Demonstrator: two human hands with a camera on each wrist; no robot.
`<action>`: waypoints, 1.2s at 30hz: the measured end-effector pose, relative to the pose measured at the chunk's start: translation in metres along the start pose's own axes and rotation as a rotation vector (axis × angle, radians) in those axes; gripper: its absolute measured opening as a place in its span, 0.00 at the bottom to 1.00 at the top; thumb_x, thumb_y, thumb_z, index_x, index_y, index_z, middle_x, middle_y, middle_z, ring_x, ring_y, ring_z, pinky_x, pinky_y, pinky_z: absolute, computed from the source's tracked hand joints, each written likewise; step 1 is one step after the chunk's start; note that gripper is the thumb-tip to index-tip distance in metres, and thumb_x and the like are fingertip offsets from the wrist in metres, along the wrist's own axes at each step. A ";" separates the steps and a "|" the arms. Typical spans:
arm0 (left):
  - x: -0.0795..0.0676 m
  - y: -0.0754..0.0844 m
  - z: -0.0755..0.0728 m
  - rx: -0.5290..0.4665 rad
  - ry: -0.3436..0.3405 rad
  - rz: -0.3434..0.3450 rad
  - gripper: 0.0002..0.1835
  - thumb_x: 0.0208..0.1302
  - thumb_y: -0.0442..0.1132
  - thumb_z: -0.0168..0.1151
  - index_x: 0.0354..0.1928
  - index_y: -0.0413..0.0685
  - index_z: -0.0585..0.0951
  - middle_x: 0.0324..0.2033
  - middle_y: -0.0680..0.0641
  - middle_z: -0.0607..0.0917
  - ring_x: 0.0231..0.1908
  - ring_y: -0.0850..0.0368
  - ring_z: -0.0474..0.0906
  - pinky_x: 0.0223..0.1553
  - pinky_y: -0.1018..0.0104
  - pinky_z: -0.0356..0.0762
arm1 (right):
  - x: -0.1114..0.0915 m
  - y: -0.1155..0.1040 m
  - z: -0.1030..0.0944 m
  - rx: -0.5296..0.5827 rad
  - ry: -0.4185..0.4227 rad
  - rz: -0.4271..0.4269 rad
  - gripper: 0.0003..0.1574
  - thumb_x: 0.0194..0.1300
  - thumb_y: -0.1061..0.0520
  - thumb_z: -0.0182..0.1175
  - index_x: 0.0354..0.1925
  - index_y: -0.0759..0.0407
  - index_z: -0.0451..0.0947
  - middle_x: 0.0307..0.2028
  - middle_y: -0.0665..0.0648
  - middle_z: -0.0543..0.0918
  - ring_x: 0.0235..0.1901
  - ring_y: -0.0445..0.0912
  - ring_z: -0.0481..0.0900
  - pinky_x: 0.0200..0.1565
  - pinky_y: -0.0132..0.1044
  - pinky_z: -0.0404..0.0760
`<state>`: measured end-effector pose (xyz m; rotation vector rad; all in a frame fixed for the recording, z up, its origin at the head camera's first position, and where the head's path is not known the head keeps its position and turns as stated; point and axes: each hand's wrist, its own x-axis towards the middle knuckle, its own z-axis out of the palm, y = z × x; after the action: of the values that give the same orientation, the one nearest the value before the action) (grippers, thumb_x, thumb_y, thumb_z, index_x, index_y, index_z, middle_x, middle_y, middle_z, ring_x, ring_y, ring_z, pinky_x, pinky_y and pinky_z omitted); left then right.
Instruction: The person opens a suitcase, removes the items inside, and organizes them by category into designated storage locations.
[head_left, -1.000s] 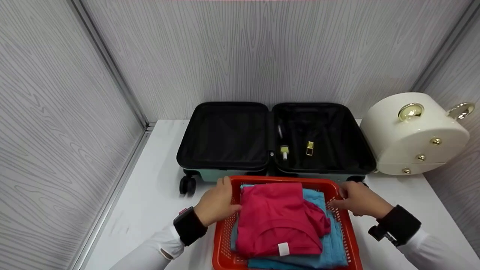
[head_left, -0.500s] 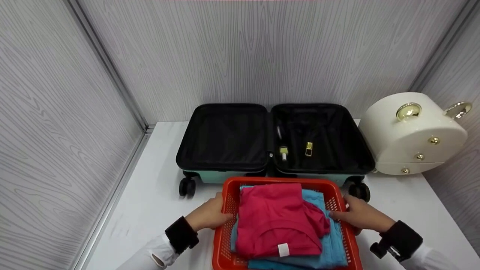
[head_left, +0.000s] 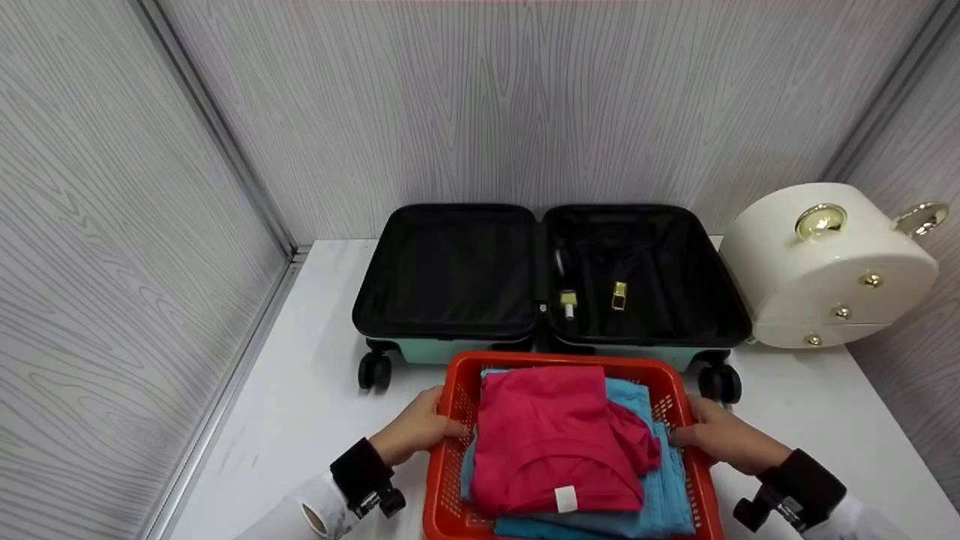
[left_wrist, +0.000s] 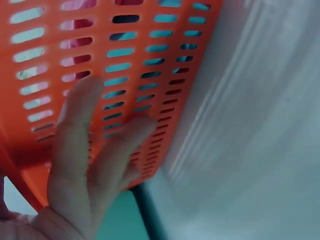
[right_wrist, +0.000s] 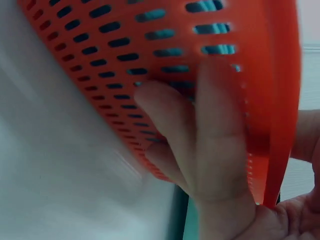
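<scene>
An orange-red plastic basket with slotted walls holds a folded crimson shirt on top of folded blue clothes. On the basket's left side my left hand grips the rim, thumb over the inside. My right hand holds the opposite rim the same way. From the left wrist view, the fingers lie against the outer wall; in the right wrist view the fingers press the slotted wall from outside. The basket's front end is cut off by the frame edge.
Behind the basket lies an open suitcase with black lining. Its right half holds a gold-trimmed item and a small yellowish bottle. To the right stands a cream rounded case with gold handles. White table surface shows at the left.
Both hands have slid down from the basket's far corners toward the middle of its sides and grip the rim there. The basket stays nearly in place.
</scene>
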<state>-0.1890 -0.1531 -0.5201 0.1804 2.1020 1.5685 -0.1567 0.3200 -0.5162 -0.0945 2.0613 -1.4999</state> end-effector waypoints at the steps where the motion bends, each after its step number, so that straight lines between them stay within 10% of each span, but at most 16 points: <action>1: 0.000 -0.001 -0.002 -0.022 -0.012 -0.028 0.33 0.60 0.29 0.69 0.68 0.27 0.73 0.49 0.35 0.88 0.44 0.42 0.92 0.39 0.52 0.93 | 0.000 0.000 0.000 0.005 -0.002 0.000 0.43 0.73 0.65 0.58 0.75 0.81 0.52 0.50 0.63 0.84 0.43 0.50 0.90 0.43 0.49 0.93; 9: 0.001 -0.005 -0.006 -0.075 -0.070 -0.154 0.29 0.65 0.37 0.70 0.65 0.29 0.77 0.42 0.39 0.92 0.40 0.46 0.94 0.34 0.58 0.92 | -0.003 0.003 0.005 0.030 -0.011 -0.006 0.41 0.74 0.65 0.57 0.75 0.82 0.53 0.48 0.61 0.85 0.42 0.49 0.91 0.42 0.48 0.93; 36: -0.029 -0.019 -0.053 -0.080 0.005 0.000 0.21 0.54 0.27 0.60 0.52 0.25 0.79 0.39 0.41 0.86 0.36 0.52 0.89 0.39 0.56 0.92 | 0.009 -0.021 0.048 0.121 -0.167 -0.045 0.42 0.78 0.60 0.62 0.76 0.79 0.54 0.46 0.63 0.90 0.39 0.52 0.94 0.34 0.42 0.92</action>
<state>-0.1853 -0.2165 -0.5178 0.1494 2.0388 1.6512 -0.1463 0.2680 -0.5107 -0.2122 1.8441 -1.5844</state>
